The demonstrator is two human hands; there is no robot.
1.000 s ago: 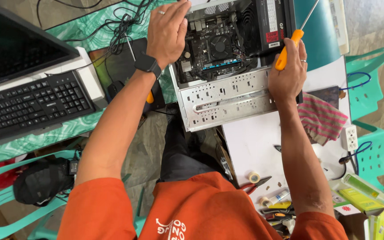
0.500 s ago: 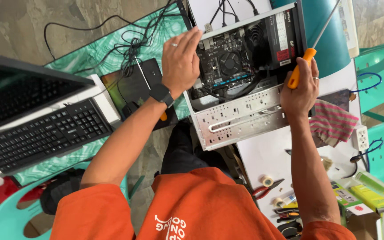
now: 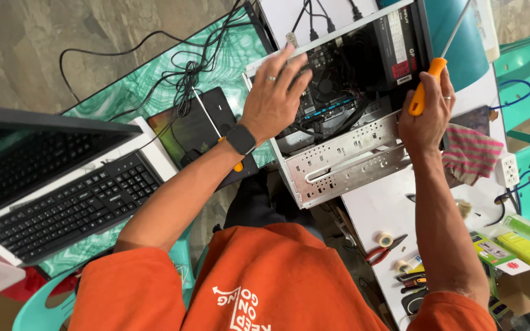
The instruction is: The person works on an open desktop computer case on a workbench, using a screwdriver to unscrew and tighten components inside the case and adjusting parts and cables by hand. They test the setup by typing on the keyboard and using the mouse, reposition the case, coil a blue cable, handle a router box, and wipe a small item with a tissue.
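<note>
From the head view we see our left hand (image 3: 274, 101) spread flat with fingers wide over the open computer case (image 3: 345, 147) on the table, while our right hand (image 3: 426, 113) grips an orange-handled screwdriver (image 3: 427, 86) beside it.

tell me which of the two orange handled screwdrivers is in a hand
The one at the open computer case: the right hand grips that screwdriver, shaft pointing up. The other screwdriver lies loose on the black pad under the left forearm.

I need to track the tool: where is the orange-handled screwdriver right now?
In the head view, the orange-handled screwdriver is in the right hand, upper right, shaft pointing up beside the open computer case, above the striped cloth.
</note>
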